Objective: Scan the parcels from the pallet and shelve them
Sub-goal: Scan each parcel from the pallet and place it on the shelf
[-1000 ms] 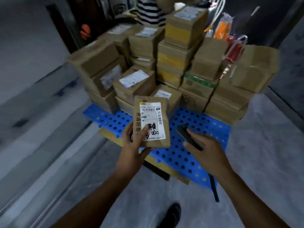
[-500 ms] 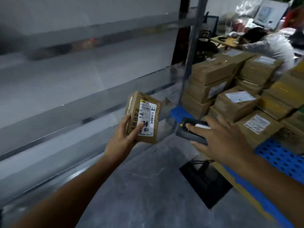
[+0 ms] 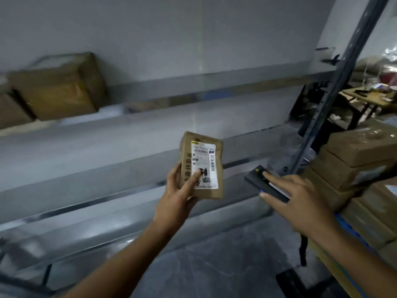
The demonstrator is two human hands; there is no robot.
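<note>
My left hand (image 3: 176,198) grips a small brown parcel (image 3: 219,151) upright, thumb pressed on its white barcode label, label facing me. To its right my right hand (image 3: 300,201) holds a black handheld scanner (image 3: 257,179), with my fingers lying along its top and its strap hanging below. Both are held in front of the grey metal shelves (image 3: 150,134). Stacked brown parcels (image 3: 356,155) on the blue pallet (image 3: 348,229) sit at the right edge.
Two brown boxes (image 3: 58,89) stand on the upper shelf at the left. A dark shelf upright (image 3: 335,91) rises at the right. Behind it is a wooden table (image 3: 373,95) with clutter. Grey concrete floor (image 3: 214,265) lies below.
My view has swung left and up from the pallet to the shelves. Both hands kept hold of the parcel and scanner and rose in front of the shelf.
</note>
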